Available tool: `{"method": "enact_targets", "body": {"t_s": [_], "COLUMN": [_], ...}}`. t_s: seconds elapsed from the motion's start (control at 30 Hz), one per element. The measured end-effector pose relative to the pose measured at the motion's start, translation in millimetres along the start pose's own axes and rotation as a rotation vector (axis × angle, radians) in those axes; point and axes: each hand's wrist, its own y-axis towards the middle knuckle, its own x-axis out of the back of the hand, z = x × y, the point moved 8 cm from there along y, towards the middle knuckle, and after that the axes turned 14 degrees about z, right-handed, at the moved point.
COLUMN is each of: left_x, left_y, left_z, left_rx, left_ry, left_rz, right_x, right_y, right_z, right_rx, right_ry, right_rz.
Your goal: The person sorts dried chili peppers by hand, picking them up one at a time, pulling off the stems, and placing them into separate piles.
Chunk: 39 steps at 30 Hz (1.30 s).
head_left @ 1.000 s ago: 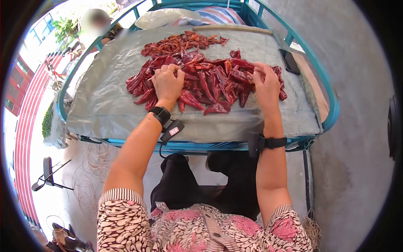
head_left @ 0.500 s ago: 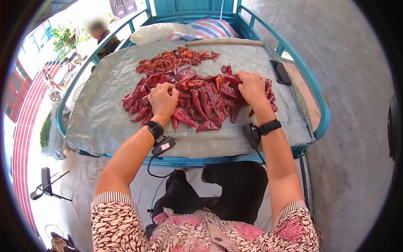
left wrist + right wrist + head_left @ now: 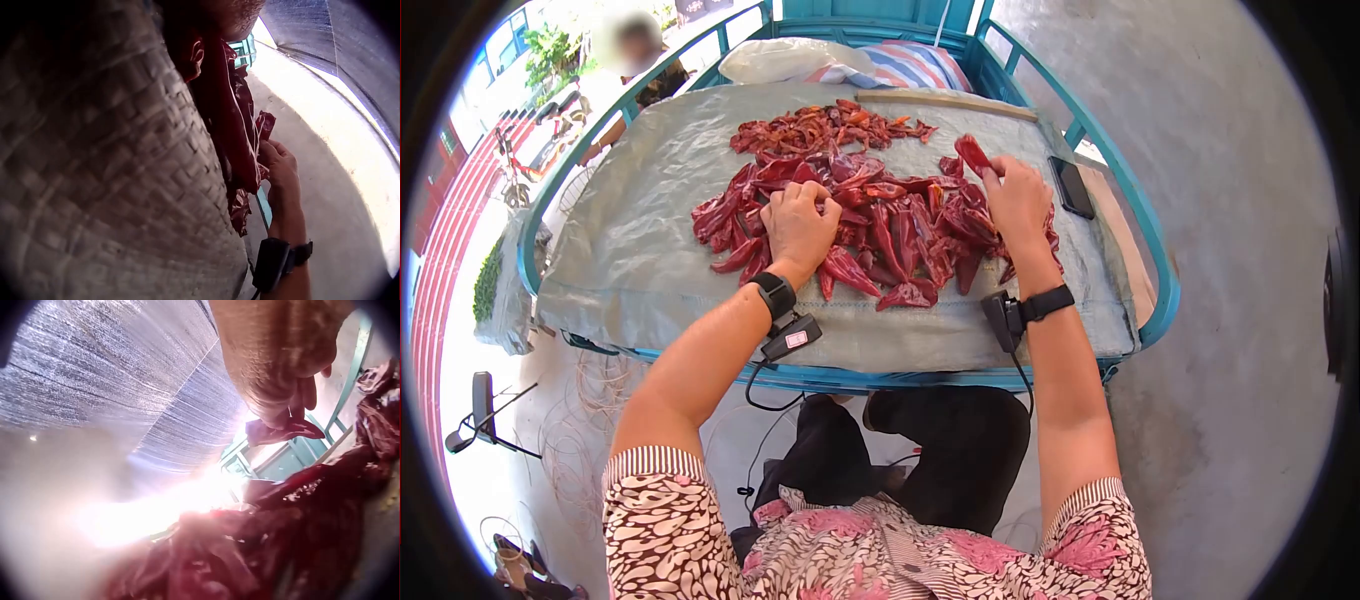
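A broad heap of dried red peppers [image 3: 883, 228] lies on the grey woven sheet [image 3: 640, 200]. The right hand [image 3: 1019, 205] pinches one red pepper [image 3: 972, 155] above the heap's right side; in the right wrist view that pepper [image 3: 284, 431] hangs from the fingertips over the others. On the heap's left part rests the left hand [image 3: 800, 228], its fingers bent among the peppers; whether it grips one is hidden. Behind the heap is a smaller pile of darker orange-red pepper pieces [image 3: 830, 128].
A black phone [image 3: 1072, 187] lies at the sheet's right edge. A wooden strip [image 3: 948, 104], a white sack [image 3: 795, 62] and a striped sack [image 3: 910, 65] are at the back. Blue rails [image 3: 1140, 215] surround the sheet. A person [image 3: 662, 80] is beyond the left rail.
The right hand has risen from the heap's right side with a pepper now in its fingers. The left hand stays on the heap's left part. The head view has shifted.
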Motion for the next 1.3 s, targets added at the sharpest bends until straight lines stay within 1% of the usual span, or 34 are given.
{"method": "enact_targets", "body": {"t_s": [0.03,0.07,0.17,0.2,0.3,0.33,0.43,0.53,0.63,0.73,0.93,1.03,1.07,1.2,1.3], "left_x": [-1,0,0,0,3,3,2,3,3,3,5,2,2,1,1], "left_y": [-1,-1,1,0,-1,-1,-1,-2,-2,-1,-2,-1,-1,-1,-1], "left_z": [1,1,0,0,-2,-2,-2,-2,-1,-3,-2,0,-1,-1,-1], "left_rx": [0.007,0.011,0.009,0.010,0.010,0.005,-0.003,-0.012,-0.014,-0.017,-0.003,0.016,0.014,0.011,0.016], "left_ry": [-0.006,-0.011,-0.023,-0.027,-0.033,-0.034,-0.051,-0.054,-0.060,-0.068,-0.087,-0.067,-0.075,-0.054,-0.048], "left_rz": [0.005,0.009,0.008,0.007,-0.001,-0.013,-0.025,-0.045,-0.044,-0.039,-0.040,0.004,-0.002,-0.002,0.004], "right_x": [1,-2,-13,-22,-51,-66,-88,-107,-117,-115,-99,-67,-58,-41,-47], "right_y": [5,12,25,32,36,40,42,55,62,62,60,61,61,55,55], "right_z": [4,11,19,12,-8,-17,-17,-21,-31,-37,-49,-45,-43,-8,-10], "right_rx": [-0.002,0.075,0.092,0.102,0.052,-0.003,0.025,0.137,0.169,0.087,0.021,0.062,0.069,0.136,0.020], "right_ry": [0.049,0.155,0.326,0.164,-0.087,-0.051,0.080,0.030,0.118,0.128,0.171,0.114,0.200,0.485,0.644], "right_rz": [0.016,0.061,0.248,0.283,0.422,0.576,0.665,0.629,0.603,0.554,0.466,0.260,0.225,0.387,0.489]}}
